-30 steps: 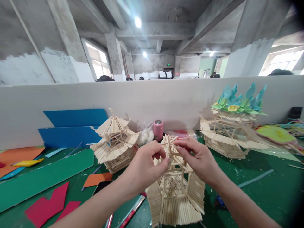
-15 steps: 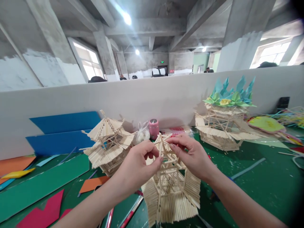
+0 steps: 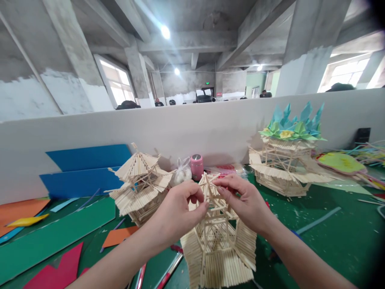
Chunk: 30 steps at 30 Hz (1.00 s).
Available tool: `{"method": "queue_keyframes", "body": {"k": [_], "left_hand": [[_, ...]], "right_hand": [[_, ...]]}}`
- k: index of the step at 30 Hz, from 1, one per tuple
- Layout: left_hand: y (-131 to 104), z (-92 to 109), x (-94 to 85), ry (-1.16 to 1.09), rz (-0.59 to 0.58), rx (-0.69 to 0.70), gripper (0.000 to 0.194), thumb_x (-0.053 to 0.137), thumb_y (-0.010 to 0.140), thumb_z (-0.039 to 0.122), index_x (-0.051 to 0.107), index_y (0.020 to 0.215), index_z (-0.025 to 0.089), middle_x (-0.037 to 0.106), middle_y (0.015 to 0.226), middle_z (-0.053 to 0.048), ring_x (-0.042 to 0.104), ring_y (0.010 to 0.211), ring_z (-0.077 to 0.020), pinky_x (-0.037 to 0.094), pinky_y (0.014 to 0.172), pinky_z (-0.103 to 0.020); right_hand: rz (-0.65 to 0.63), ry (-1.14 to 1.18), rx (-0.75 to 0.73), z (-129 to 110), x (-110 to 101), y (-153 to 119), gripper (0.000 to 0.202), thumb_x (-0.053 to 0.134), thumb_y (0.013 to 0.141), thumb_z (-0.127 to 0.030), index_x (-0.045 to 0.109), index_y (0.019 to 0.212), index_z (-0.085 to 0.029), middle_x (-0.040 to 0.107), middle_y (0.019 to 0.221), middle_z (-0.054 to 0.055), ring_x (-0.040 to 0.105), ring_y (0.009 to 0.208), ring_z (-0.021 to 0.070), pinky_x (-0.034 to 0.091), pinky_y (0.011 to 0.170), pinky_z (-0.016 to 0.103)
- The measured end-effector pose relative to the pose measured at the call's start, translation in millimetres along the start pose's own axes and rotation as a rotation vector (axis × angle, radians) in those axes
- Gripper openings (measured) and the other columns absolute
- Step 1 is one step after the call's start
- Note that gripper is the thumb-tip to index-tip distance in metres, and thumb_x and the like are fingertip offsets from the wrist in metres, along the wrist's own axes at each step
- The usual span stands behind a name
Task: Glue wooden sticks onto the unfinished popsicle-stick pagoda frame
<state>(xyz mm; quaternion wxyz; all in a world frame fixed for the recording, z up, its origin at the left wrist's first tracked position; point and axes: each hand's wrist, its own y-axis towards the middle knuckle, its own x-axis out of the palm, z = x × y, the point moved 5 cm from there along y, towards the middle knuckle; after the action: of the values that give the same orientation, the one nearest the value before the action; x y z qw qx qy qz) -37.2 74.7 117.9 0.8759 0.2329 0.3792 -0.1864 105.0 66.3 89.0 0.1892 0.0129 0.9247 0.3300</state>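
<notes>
A pale wooden stick structure (image 3: 224, 267) stands in front of me, with a flared skirt of sticks below and an open frame narrowing to a peak. My left hand (image 3: 188, 204) is at the left of its upper frame, thumb and fingers curled around a stick near the top. My right hand (image 3: 240, 196) pinches at the upper right side of the peak, thumb and forefinger close together on a thin stick. The fingertips partly hide the joints there.
A second stick pavilion (image 3: 141, 180) is at the left, a third (image 3: 282, 168) with blue and green paper on top at the right. Behind are a pink jar (image 3: 197, 166) and a white bag (image 3: 182, 171). Coloured sheets, including a green board (image 3: 60, 237), lie left.
The whole view has shifted slightly, so things appear a little lower and to the right. Both hands keep nearly the same place and grip on the structure.
</notes>
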Motion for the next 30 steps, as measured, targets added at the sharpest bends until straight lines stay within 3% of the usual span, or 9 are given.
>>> {"method": "queue_keyframes", "body": {"k": [11,21,30], "left_hand": [[1.9,2.9,-1.7,0.074,0.081,-0.054,0.011,0.054,0.071,0.025,0.055,0.065,0.016,0.047,0.057,0.003,0.041,0.054,-0.0117,0.033,0.05,-0.024],[3.8,3.3,-1.1,0.069,0.045,0.019,0.011,0.051,0.072,0.019,0.053,0.062,0.016,0.045,0.057,0.004,0.04,0.055,-0.0105,0.031,0.051,-0.023],[7.9,1.9,-0.5,0.071,0.03,0.022,0.008,0.051,0.071,0.019,0.052,0.063,0.017,0.045,0.058,0.004,0.041,0.056,-0.0108,0.032,0.051,-0.023]], "right_hand": [[-0.007,-0.005,0.009,1.0,0.4,-0.1,0.02,0.051,0.081,-0.02,0.064,0.095,-0.026,0.061,0.087,0.002,0.056,0.081,0.0149,0.043,0.068,0.029],[-0.009,0.019,-0.001,0.5,0.5,0.0,0.019,0.051,0.082,-0.021,0.063,0.095,-0.026,0.062,0.089,0.002,0.056,0.085,0.0152,0.044,0.073,0.031],[-0.008,0.0,0.0,-1.3,0.0,0.4,0.022,0.051,0.082,-0.021,0.064,0.099,-0.028,0.06,0.082,0.001,0.055,0.077,0.0137,0.042,0.067,0.028]]}}
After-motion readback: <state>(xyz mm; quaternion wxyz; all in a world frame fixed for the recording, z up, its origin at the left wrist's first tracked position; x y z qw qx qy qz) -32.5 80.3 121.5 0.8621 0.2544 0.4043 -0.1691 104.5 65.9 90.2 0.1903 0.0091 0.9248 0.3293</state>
